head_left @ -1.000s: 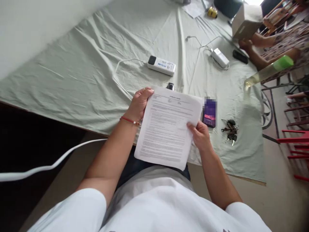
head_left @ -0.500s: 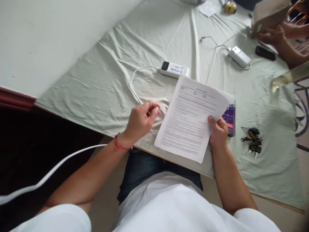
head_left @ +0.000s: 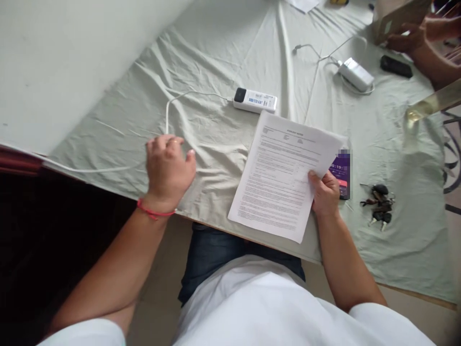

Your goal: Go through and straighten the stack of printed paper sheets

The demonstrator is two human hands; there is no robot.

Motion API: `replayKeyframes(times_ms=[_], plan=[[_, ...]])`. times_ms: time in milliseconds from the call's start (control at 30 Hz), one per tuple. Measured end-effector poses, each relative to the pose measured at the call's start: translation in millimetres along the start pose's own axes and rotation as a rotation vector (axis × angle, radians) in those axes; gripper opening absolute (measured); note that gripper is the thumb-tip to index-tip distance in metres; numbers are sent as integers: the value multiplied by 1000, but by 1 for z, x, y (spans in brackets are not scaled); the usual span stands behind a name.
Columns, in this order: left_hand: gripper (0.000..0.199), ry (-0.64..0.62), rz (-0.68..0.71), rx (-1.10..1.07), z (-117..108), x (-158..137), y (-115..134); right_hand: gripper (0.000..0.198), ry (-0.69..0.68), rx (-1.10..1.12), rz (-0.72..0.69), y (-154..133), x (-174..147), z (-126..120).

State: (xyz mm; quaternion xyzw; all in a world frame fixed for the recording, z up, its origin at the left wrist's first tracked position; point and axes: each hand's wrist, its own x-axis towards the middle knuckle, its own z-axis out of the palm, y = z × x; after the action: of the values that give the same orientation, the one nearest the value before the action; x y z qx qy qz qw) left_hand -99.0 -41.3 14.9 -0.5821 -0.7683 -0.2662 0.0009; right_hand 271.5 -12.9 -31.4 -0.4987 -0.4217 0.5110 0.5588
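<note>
Pale green cloth (head_left: 223, 53), creased throughout, covers the worktop (head_left: 414, 290) before us. We note a printed paper sheet (head_left: 281, 173) lying at the near edge, its long axis running from the near edge away and slightly rightward, its near end overhanging the edge. Our right hand (head_left: 324, 194) pinches the sheet's right margin, thumb on top and fingers beneath. Our left hand (head_left: 167, 168) lies well to the left of the sheet, apart from it, back upward with fingers curled loosely on the cloth; it rests at a white cable (head_left: 167, 113), but we cannot tell whether the fingers grip it. The sheet therefore lies to the right of the left hand, and the right hand is plainly the nearer, being in contact.

The cable runs away to a white power bank (head_left: 255, 101) just beyond the sheet's far edge. A phone (head_left: 341, 174) lies partly under the sheet's right corner, just beside the right hand, and a bunch of keys (head_left: 380, 204) lies near it further right. A second white device (head_left: 356, 74) with its own cord sits farther off. Another person's hand (head_left: 405, 41) holds a brown box at the far right corner, next to a dark handset (head_left: 396, 66).
</note>
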Motion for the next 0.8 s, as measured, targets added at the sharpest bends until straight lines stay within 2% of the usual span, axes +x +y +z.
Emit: replayKeyframes(times_ms=[67,167,267,333,433,567,667,800], plan=[[17,-51,36,-167,20,12,25,42,-15,-10,14,0,1,0],[9,-171,-3,-479,60,31,68,42,-21,-45,18,0,2,0],[23,-271,-117,-769,93,49,96,46,-11,-70,28,1,2,-2],[34,-310,-163,-947,105,55,102,47,-7,-80,40,2,1,-3],[49,-398,-175,-1119,104,51,97,42,-33,-80,53,3,-1,-4],[60,-552,-207,-1157,84,46,85,38,-76,-119,69,4,-4,-5],[43,-592,-181,-1155,74,49,79,38,-73,-134,73,4,-5,-8],[14,-733,-164,-1074,76,55,74,36,-79,-135,88,2,-6,-12]])
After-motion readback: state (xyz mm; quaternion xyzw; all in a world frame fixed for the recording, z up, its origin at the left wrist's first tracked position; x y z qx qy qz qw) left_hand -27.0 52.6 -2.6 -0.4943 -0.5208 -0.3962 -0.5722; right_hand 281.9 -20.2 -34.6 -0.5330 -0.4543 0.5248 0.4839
